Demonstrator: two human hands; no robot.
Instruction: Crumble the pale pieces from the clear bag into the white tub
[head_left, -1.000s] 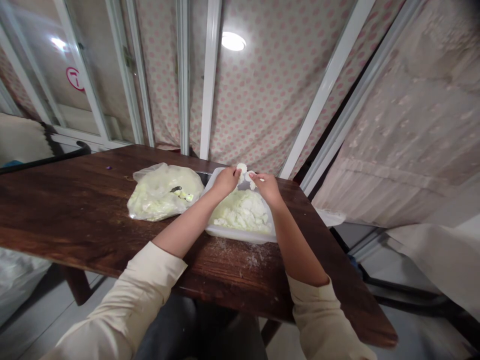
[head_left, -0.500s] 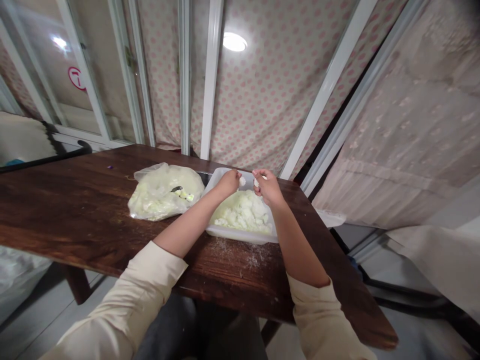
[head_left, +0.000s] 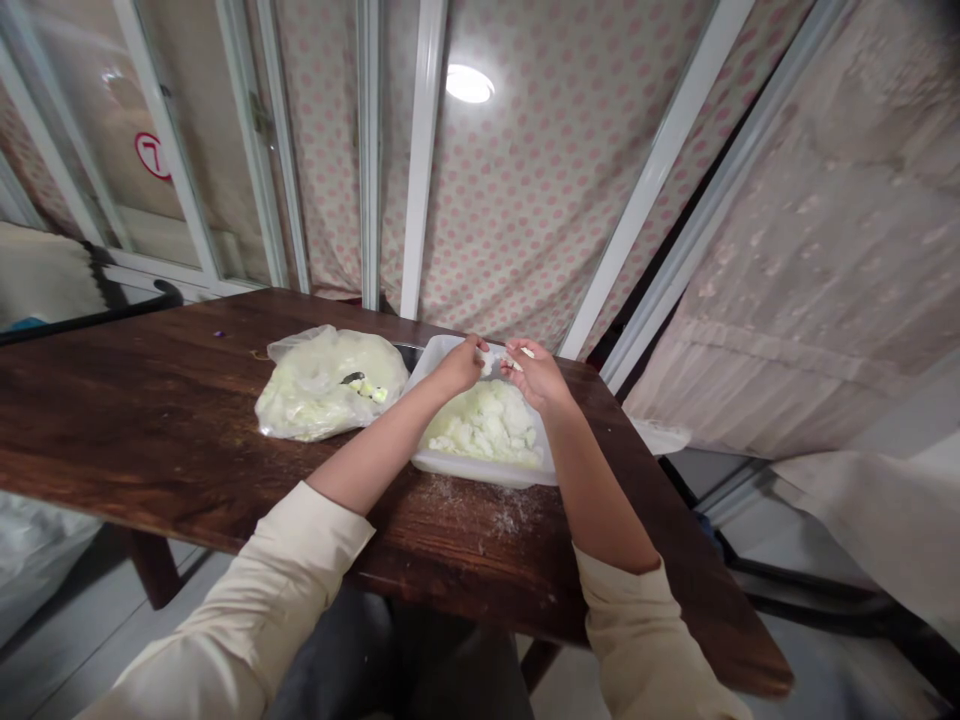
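Two white crumbly pieces (head_left: 487, 363) are pinched above the plastic tub (head_left: 480, 473) by the left hand (head_left: 463, 366) and right hand (head_left: 540, 378), held apart. Less white is seen than a second ago, so crumbling is suggested.

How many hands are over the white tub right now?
2: the left hand over the far left part of the white plastic tub, the right hand over its far right part. No other hand shows.

White pieces (head_left: 487, 364): small, irregular, held above far part of tub (head_left: 480, 469). Tub pale, rectangular, open-topped. Inside: loose white crumbs (head_left: 487, 425), mounded.
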